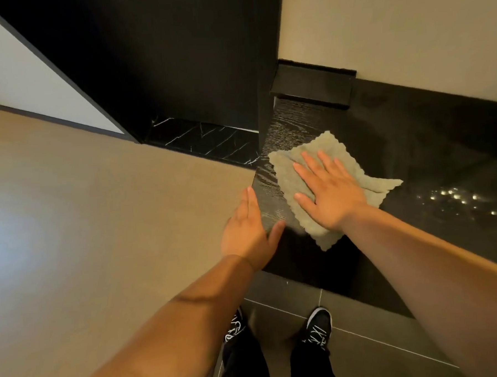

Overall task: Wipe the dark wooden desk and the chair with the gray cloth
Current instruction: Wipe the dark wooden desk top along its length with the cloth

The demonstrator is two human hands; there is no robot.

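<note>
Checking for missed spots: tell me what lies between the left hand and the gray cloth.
Head view: only a bare strip of dark wooden desk separates the left hand from the gray cloth.

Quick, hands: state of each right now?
Left hand: open, on the edge of the dark wooden desk.
Right hand: open, flat on the gray scalloped cloth.

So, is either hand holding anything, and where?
Nothing gripped: right hand presses flat on the gray cloth, mid-cloth; left hand rests open against the desk edge.
</note>
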